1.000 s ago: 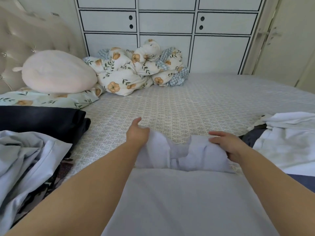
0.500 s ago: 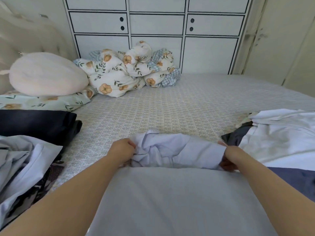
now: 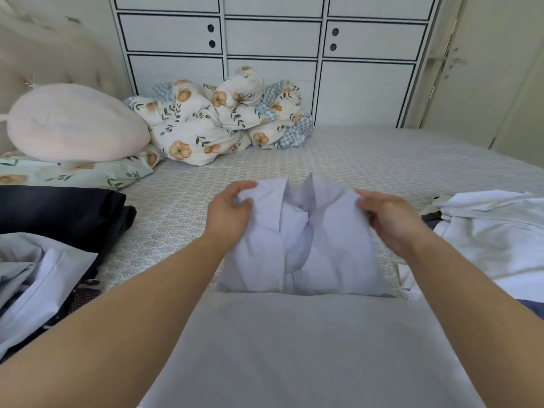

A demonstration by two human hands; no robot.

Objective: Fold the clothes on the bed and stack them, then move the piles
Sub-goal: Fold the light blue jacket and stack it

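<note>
Single head view: looks forward and down across the bed (image 3: 368,160) toward the far cabinet (image 3: 273,39), hands close below.

Pale lilac shirt (image 3: 297,240): thin matt woven cloth, softly creased. Bed (image 3: 382,160) cover: matt patterned textile. Pink pillow (image 3: 76,125): plush.

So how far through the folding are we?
Partway. A pale stack on the right looks folded. Left hand and right hand each grip the lavender shirt, folding it. A rumpled heap and dark garment on the left remain; no piles moved.
</note>
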